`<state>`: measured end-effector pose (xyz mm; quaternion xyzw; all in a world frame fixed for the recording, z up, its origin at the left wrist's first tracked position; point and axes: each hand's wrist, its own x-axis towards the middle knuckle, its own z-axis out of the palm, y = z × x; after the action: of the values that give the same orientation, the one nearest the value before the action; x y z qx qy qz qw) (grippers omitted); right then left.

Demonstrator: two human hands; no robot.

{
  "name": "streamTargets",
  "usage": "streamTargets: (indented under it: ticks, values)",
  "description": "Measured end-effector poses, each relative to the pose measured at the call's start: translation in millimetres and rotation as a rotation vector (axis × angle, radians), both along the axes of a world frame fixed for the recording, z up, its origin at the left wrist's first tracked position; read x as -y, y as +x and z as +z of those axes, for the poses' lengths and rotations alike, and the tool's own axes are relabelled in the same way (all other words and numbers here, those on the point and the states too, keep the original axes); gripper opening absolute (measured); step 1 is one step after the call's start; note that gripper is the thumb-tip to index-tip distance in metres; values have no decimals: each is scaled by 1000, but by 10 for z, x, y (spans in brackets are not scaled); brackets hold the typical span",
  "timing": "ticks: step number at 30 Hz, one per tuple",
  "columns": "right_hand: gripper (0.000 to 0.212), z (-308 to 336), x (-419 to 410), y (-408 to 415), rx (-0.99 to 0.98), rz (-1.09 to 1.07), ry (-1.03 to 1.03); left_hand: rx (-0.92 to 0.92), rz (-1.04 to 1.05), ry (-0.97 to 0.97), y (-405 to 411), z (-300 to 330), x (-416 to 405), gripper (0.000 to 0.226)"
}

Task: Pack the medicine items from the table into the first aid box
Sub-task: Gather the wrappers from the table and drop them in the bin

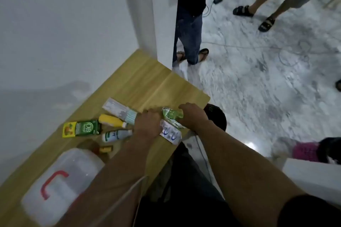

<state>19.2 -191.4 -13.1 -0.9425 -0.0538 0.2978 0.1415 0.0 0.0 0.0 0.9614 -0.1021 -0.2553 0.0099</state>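
Note:
A translucent first aid box (60, 180) with a red handle stands closed at the near left of the wooden table (147, 83). My left hand (147, 125) rests closed over a white and blue box (170, 133) near the table's right edge. My right hand (193, 116) grips a green and clear packet (171, 114) beside it. To the left lie a yellow bottle (111, 120), a white bottle (116, 135), a green box (82, 128), a flat clear packet (118, 108) and a small amber bottle (103, 149).
A white wall runs along the table's far side, with a white pillar (162, 24) at its end. People's legs stand on the marbled floor (258, 79), where cables lie. A white block (313, 177) sits at the right.

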Motion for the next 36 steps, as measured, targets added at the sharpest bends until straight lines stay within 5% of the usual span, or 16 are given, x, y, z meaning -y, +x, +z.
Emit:
streamTargets:
  ticks: [4, 11, 15, 19, 26, 32, 36]
  values:
    - [67, -239, -54, -3, -17, -13, -84, 51, -146, 154, 67, -209, 92, 49]
    - [56, -445, 15, 152, 6, -85, -51, -43, -143, 215, 246, -431, 204, 39]
    - [33, -465, 119, 225, -75, -232, 90, -43, -108, 111, 302, -532, 213, 17]
    - [6, -381, 348, 185, -78, -466, 207, -79, 91, -202, 440, -458, 347, 17]
    - [18, -102, 1144, 89, 14, -782, 238, -58, 43, -438, 878, -48, 1159, 10]
    - [32, -75, 1841, -56, 20, -963, 146, -53, -118, -458, 1055, -52, 2044, 14]
    - [19, -322, 2120, -183, -94, -1016, 80, -54, -142, -420, 1074, -288, 2418, 13]
